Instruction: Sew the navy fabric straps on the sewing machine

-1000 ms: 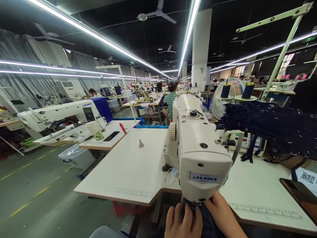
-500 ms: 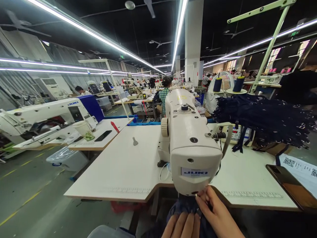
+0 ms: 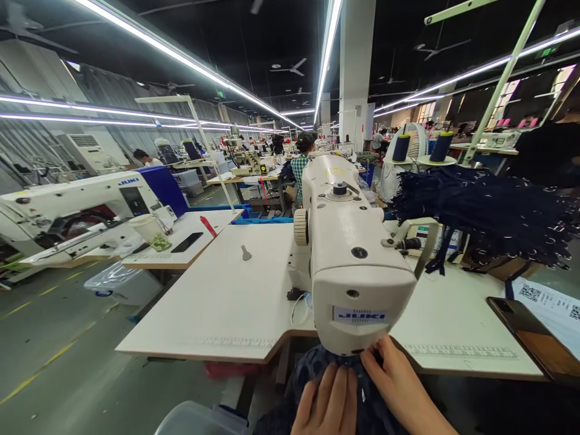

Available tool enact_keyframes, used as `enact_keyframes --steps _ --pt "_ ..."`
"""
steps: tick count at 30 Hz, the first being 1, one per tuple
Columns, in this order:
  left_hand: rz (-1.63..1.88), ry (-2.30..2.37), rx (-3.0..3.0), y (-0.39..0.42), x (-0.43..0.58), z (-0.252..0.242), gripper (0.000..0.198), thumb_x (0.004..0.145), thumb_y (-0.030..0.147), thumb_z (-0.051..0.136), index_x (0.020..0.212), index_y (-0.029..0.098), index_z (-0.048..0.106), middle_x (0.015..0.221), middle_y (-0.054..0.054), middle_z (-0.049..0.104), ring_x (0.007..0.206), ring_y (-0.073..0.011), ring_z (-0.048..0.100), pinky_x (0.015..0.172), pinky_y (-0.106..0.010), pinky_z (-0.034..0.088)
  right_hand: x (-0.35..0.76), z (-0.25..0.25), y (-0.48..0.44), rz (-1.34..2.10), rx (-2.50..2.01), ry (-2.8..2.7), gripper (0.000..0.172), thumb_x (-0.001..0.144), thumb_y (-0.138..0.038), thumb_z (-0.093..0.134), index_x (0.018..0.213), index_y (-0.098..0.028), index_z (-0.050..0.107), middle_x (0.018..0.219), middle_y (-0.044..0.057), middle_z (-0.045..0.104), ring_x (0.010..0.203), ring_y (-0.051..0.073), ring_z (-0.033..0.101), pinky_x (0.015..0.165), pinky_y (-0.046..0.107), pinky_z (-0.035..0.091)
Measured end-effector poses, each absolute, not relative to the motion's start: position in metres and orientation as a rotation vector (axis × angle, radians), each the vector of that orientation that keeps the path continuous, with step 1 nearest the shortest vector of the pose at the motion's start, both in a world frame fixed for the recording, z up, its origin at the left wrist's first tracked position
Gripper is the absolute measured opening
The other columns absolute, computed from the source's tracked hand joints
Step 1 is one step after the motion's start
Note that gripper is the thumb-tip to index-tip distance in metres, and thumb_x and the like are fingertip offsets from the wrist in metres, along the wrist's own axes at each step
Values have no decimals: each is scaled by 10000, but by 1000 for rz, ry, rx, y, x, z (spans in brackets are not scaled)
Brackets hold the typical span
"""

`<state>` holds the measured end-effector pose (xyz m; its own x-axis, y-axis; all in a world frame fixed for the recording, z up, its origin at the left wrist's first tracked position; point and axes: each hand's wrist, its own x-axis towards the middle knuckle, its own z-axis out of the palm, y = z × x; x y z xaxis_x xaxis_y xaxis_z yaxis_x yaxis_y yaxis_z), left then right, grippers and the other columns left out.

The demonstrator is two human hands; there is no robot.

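Rows of sewing stations stretch away under long ceiling lights, with a wide bare aisle on my left. Straight ahead, a white table (image 3: 226, 302) runs to a near edge that notches inward where the sewing machine (image 3: 348, 254) sits. My left hand (image 3: 327, 403) lies flat, fingers spread, on dark blue fabric (image 3: 317, 368) bunched at the machine's head, just past the table edge. My right hand (image 3: 399, 386) presses on the same cloth, fingertips touching the machine's underside; neither hand closes around it. Right of the machine, a phone (image 3: 528, 335) overhangs the table edge, and a heap of dark straps (image 3: 489, 211) lies behind.
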<state>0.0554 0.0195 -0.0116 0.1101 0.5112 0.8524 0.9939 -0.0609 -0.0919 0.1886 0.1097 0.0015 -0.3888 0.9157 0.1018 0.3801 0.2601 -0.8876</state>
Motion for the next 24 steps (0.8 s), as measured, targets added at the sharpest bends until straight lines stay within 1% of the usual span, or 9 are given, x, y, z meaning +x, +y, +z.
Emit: enact_keyframes --steps 2,6,9,11,14,17,22,24 --pt "-844 -1487 -1661 22 55 -12 377 1005 183 320 970 234 692 947 98 748 873 -44 679 1185 -221 115 188 1 111 1081 -1205 -1901 230 853 -454 354 890 -241 432 810 76 657 751 261 652 678 362 473" --pt "-873 -1482 -1617 25 57 -10 381 1013 183 325 934 241 693 910 100 751 847 -45 682 1178 -214 139 186 4 113 1081 -1268 -1913 262 830 -475 333 877 -239 437 780 83 649 729 282 646 665 381 462" --pt "-908 -1529 -1621 25 58 -8 310 1006 250 401 911 269 695 907 110 750 838 -57 687 1175 -212 136 186 7 114 1137 -1292 -1931 313 839 -500 314 919 -228 447 853 118 667 772 304 656 644 378 453" --pt "-897 -1550 -1647 24 59 -9 293 1005 268 411 934 267 696 936 102 750 857 -65 688 1175 -212 128 186 8 115 1148 -1289 -1928 333 841 -508 309 936 -221 449 895 139 673 831 324 660 654 382 453" --pt "-865 -1551 -1659 22 58 -10 316 1011 248 381 964 251 694 961 88 749 876 -67 687 1175 -215 124 185 7 115 1158 -1291 -1913 346 843 -516 311 942 -216 452 885 136 672 872 335 658 690 395 462" --pt "-850 -1540 -1643 23 57 -12 316 1008 233 378 971 245 692 965 91 748 878 -66 684 1179 -228 124 185 8 114 1153 -1290 -1912 336 845 -506 310 938 -216 452 905 138 674 868 325 659 708 398 470" --pt "-840 -1496 -1616 25 56 -12 367 1013 191 332 955 235 692 931 86 750 856 -52 678 1177 -233 124 186 8 115 1133 -1263 -1911 294 863 -472 317 927 -222 456 900 126 678 854 307 666 690 382 478" --pt "-847 -1494 -1612 26 56 -11 373 1014 191 330 946 238 693 915 83 751 850 -52 677 1156 -227 165 186 7 115 1129 -1264 -1913 295 868 -470 323 930 -222 468 867 110 677 833 306 669 674 379 476"
